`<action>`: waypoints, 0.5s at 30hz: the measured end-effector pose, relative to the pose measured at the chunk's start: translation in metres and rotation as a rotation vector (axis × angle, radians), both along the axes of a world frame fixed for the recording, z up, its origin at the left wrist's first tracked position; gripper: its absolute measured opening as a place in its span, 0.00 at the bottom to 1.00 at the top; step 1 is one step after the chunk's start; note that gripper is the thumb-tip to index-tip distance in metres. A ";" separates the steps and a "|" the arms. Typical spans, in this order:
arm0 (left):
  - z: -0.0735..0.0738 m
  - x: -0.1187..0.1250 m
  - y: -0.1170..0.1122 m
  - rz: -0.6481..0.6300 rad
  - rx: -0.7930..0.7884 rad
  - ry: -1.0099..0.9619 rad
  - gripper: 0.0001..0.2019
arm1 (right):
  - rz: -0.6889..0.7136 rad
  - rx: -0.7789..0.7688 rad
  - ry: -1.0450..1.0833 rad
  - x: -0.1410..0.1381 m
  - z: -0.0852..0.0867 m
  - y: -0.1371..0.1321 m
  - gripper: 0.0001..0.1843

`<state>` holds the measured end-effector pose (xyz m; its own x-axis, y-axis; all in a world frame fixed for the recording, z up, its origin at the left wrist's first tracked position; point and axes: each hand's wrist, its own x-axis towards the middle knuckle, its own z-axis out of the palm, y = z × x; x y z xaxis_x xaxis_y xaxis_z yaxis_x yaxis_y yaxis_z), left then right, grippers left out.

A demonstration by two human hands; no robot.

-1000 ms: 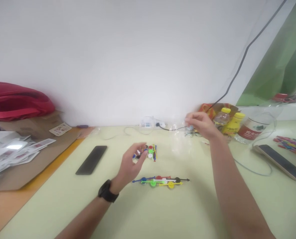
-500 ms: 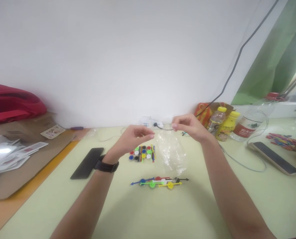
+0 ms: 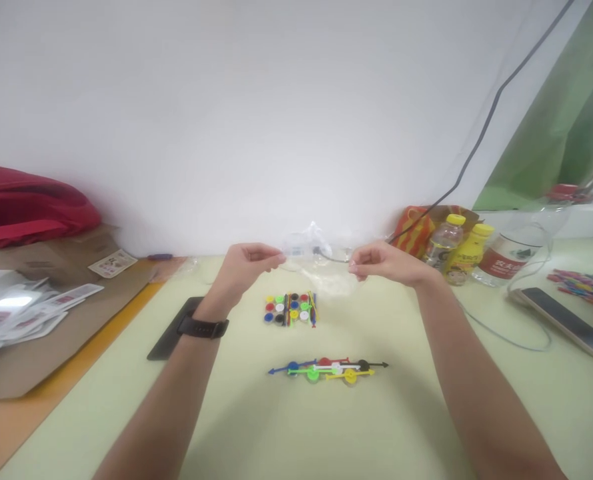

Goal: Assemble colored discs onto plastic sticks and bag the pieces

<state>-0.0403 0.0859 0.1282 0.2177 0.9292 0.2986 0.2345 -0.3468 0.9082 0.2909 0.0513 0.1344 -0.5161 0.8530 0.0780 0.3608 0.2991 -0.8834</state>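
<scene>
Both of my hands are raised over the far middle of the pale green table (image 3: 326,433). My left hand (image 3: 244,263), with a black watch on its wrist, pinches the left edge of a clear plastic bag (image 3: 321,270). My right hand (image 3: 384,263) pinches the bag's right edge, and the bag is stretched between them. Below the bag lies a small packet of coloured discs and sticks (image 3: 290,309). Nearer to me lies a row of loose coloured arrows and discs (image 3: 326,369).
A black phone (image 3: 169,337) lies left of my left wrist. Bottles (image 3: 456,250) stand at the back right, with another phone (image 3: 561,320) and coloured pieces (image 3: 584,288) beyond. White packets (image 3: 21,307) on cardboard and a red bag (image 3: 26,207) sit far left.
My right hand brought the clear bag in from the back right. My left hand rose from the packet of discs, took the bag's other edge, and the two hands pulled it apart.
</scene>
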 end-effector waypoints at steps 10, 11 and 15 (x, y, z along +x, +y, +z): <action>0.009 -0.012 -0.009 -0.240 0.015 0.357 0.21 | -0.035 0.047 -0.040 0.002 0.007 -0.010 0.20; 0.010 -0.010 -0.011 -0.233 0.035 0.356 0.21 | -0.010 0.043 -0.066 0.001 0.008 -0.011 0.20; 0.011 -0.002 -0.015 -0.265 0.035 0.364 0.18 | 0.074 0.054 -0.179 -0.001 0.011 -0.014 0.17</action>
